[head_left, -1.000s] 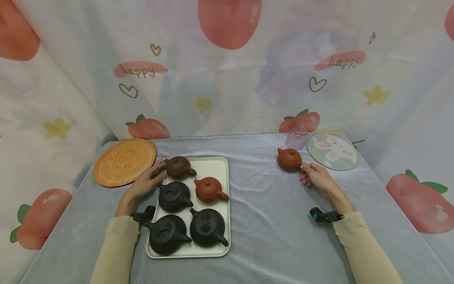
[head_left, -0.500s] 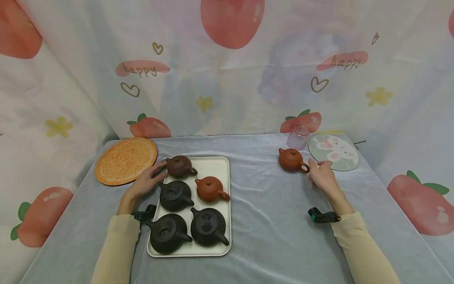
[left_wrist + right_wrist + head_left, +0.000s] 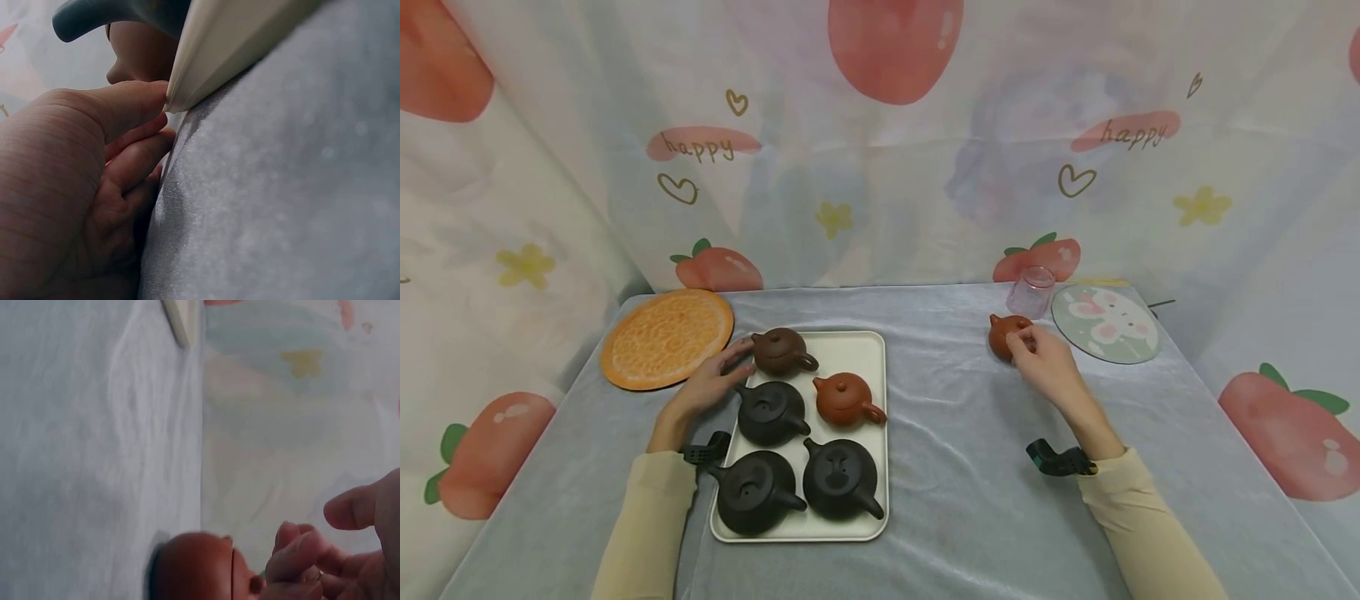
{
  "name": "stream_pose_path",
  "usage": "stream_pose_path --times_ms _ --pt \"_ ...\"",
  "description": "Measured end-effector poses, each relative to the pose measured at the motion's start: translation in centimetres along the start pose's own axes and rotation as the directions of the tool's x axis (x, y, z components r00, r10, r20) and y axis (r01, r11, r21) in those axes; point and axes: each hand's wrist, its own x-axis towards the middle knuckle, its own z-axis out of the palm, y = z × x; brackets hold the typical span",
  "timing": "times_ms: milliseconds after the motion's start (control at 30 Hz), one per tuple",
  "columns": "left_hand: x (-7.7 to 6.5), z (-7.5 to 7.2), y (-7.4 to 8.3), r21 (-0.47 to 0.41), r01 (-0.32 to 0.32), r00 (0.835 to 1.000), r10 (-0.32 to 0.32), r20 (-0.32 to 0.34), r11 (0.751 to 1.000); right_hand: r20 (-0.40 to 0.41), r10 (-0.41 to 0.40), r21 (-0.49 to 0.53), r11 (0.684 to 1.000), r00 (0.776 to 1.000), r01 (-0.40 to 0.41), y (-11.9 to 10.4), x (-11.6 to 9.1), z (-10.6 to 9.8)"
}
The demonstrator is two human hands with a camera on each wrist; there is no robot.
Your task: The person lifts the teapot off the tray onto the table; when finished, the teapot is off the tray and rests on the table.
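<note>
My left hand (image 3: 703, 385) lies beside the far left edge of a cream tray (image 3: 805, 532); in the left wrist view its thumb (image 3: 134, 103) touches the rim. Closest to it on the tray is a dark brown teapot (image 3: 779, 351). Over at the right, my right hand (image 3: 1051, 367) reaches over a small reddish-brown teapot (image 3: 998, 340) standing on the cloth, hiding its handle. In the right wrist view the fingers (image 3: 294, 559) are bent close to the lid knob (image 3: 257, 584), and the thumb (image 3: 351, 509) stands apart from them.
The tray also carries an orange-brown teapot (image 3: 844, 400) and several black teapots (image 3: 839, 479). Behind the right-hand teapot stands a pink glass (image 3: 1032, 292), with a rabbit-print round mat (image 3: 1107, 323) beside it. An orange round mat (image 3: 667, 340) lies at the far left.
My right hand has let go of the reddish-brown teapot's handle, drawn back a little, then moved left over its lid. The left hand keeps its place at the tray.
</note>
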Motion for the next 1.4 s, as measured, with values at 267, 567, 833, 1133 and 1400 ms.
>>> stream_pose_path --times_ms 267,567,833,1133,1400 --pt "0.1 0.0 -0.1 -0.003 -0.004 1.000 0.004 -0.001 1.000 0.138 -0.095 0.061 0.994 0.986 0.087 -2.3 -0.4 2.1" --pt "-0.1 -0.1 -0.2 -0.007 0.001 1.000 -0.001 -0.005 1.000 0.270 -0.192 0.107 0.980 0.944 0.169 -5.0 -1.1 4.9" --pt "-0.1 0.0 -0.1 -0.029 -0.003 1.000 0.003 -0.007 1.000 0.328 -0.268 0.167 0.960 0.906 0.224 -6.1 -1.8 7.5" --pt "0.2 0.3 -0.2 -0.033 -0.009 1.000 0.009 0.001 0.999 0.397 -0.311 0.256 0.941 0.863 0.221 -6.3 -2.6 10.0" --pt "0.0 0.0 0.0 -0.033 -0.011 1.000 0.011 -0.003 0.999 0.428 -0.293 0.289 0.941 0.855 0.177 -6.3 -2.7 11.4"
